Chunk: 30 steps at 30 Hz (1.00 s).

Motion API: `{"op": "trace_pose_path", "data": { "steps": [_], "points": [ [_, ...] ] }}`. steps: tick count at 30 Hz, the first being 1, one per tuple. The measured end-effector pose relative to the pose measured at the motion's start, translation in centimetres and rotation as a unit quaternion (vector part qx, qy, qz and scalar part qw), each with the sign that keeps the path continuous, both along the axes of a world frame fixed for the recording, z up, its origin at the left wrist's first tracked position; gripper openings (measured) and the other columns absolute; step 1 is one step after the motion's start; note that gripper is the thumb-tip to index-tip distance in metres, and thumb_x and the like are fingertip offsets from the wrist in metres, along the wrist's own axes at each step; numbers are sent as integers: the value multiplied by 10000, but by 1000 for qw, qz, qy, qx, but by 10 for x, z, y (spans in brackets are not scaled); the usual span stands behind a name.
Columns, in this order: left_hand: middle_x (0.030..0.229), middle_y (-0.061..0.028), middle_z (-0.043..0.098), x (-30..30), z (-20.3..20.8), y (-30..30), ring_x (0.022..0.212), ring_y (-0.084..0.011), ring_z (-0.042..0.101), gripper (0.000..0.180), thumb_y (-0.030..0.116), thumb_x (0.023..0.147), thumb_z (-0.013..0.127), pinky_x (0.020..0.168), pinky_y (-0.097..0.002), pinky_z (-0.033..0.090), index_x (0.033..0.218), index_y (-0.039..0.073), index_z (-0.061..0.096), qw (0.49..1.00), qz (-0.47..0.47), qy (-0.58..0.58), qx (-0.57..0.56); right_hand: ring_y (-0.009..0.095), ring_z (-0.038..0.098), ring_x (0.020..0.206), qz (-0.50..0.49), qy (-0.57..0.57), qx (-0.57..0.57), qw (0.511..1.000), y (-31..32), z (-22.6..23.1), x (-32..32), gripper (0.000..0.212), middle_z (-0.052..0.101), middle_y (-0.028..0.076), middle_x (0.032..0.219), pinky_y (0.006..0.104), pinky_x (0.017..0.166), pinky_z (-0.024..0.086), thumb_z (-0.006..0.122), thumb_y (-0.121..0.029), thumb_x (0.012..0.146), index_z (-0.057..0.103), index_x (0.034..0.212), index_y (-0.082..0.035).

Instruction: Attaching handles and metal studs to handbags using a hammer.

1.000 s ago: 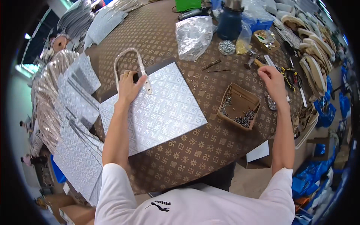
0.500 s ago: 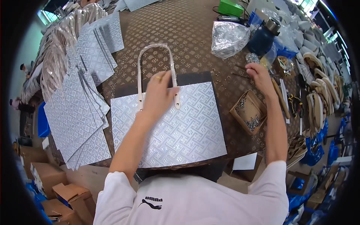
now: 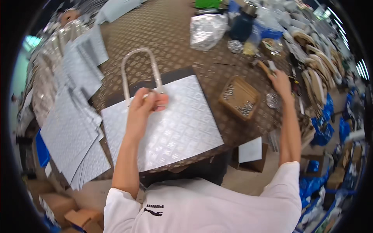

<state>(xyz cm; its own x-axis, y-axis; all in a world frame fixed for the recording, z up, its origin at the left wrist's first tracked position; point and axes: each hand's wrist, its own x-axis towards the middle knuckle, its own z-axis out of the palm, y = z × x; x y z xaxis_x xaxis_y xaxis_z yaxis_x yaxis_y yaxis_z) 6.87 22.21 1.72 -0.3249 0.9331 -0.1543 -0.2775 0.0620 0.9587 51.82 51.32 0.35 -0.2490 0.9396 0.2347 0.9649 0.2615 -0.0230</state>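
One silvery, patterned panel [image 3: 182, 126] lies nearest, beneath the left hand [image 3: 147, 102], whose fingers curl beside a smooth, arched, pale strap [image 3: 155, 70]; whether they grip it, I cannot tell. Rightward, a squarish cardboard tray [image 3: 240, 91] holds small metal bits [image 3: 245, 109]. Well apart, the right hand [image 3: 281, 83] meets a wooden-handled hammer [image 3: 265, 68], its hold blurred. Beyond sits a crinkled plastic bag [image 3: 208, 33].
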Motion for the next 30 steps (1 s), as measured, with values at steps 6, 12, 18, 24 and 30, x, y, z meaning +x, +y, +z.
{"op": "trace_pose_path", "data": {
  "steps": [6,12,18,24,30],
  "points": [
    [1070,-80,628,-87,-30,-79,925,-207,675,140,127,1015,590,962,-402,555,1103,23,557,980,192,23,34,362,616,851,84,38,-143,985,88,-42,97,335,652,208,924,428,742,481,755,-212,792,637,988,32],
    [950,-55,688,-110,-30,-69,907,-150,670,157,97,946,667,856,-304,536,1064,-5,685,955,179,236,-3,314,614,890,143,-32,-31,989,63,51,90,297,616,160,1010,418,794,488,601,-153,924,571,1175,3],
    [876,-55,648,-108,-17,-62,863,-157,653,165,194,1013,602,802,-311,534,1003,30,607,962,212,154,70,92,549,681,-59,382,-165,908,-158,90,-47,261,581,-13,810,254,603,444,690,-330,946,642,1068,-104],
    [794,-17,588,38,38,-32,688,-91,526,148,193,1020,584,717,-271,479,996,47,576,997,-28,52,57,31,419,468,-64,558,-290,775,-292,62,-79,171,491,-57,632,205,401,290,652,-218,977,572,886,-97],
    [852,-2,643,132,29,-32,695,-48,546,241,238,1017,590,594,-223,410,1115,34,673,979,-126,94,128,34,478,549,77,611,-268,741,-332,33,-178,136,530,-29,696,213,471,390,603,-191,1006,600,1046,-60]
  ]
}}
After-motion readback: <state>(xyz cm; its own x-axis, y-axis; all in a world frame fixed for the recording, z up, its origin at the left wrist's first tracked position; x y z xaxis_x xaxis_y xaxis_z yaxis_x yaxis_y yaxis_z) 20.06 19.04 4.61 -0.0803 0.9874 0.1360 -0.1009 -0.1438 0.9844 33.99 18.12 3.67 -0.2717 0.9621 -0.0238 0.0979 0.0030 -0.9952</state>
